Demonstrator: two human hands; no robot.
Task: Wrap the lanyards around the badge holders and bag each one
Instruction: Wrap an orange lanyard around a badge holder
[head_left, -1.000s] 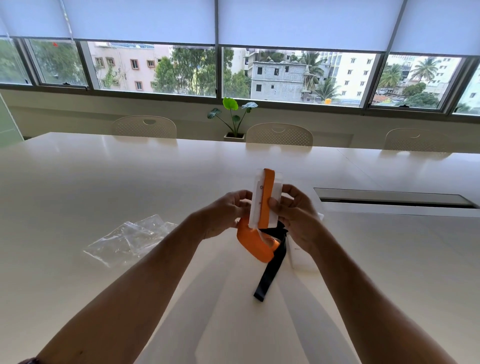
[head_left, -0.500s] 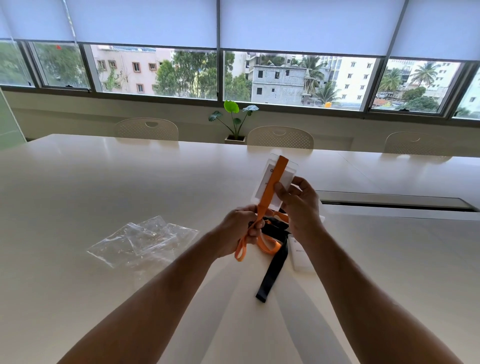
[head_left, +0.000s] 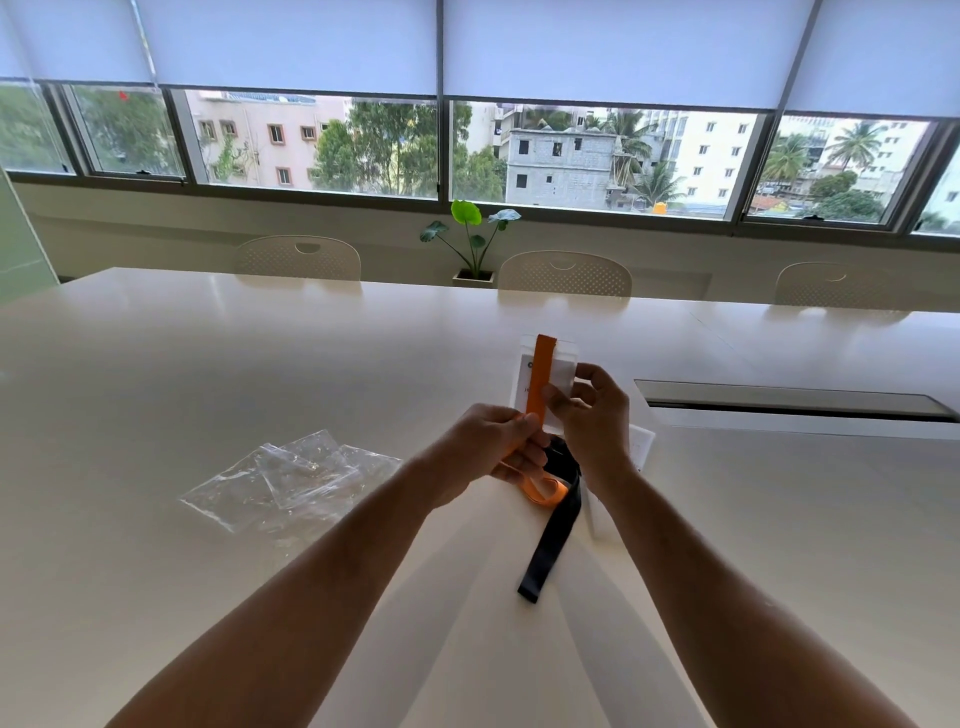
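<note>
Nearest, at 6 o'clock: two bare forearms reaching up from the bottom edge over the pale counter (head_left: 156, 389). Just past them, a black strap (head_left: 553, 535) lying flat on the counter, its free end pointing to 6 o'clock, its upper end running under the hands.

At centre: left hand (head_left: 485, 457) with fingers curled, pinching the orange lanyard (head_left: 540, 382) below the badge holder; a slack loop of the same orange band hanging under that hand at 5 o'clock, over the black strap. Right hand (head_left: 592, 415) at 3 o'clock of the left, thumb and fingers curled round the right edge of the clear badge holder (head_left: 563, 371), keeping it upright above the counter. Orange band lying straight up the front of the holder, reaching its top edge. Behind the right wrist, a white card (head_left: 641, 447) partly hidden, flat on the counter.

At 9 o'clock of the hands, well apart: a loose heap of clear plastic bags (head_left: 291, 480) on the counter.

Farther, at 12 o'clock: three pale chairs (head_left: 563, 273) along the far edge, a small potted plant (head_left: 472, 244) between two of them, then windows (head_left: 337, 145) with blinds half lowered.
</note>
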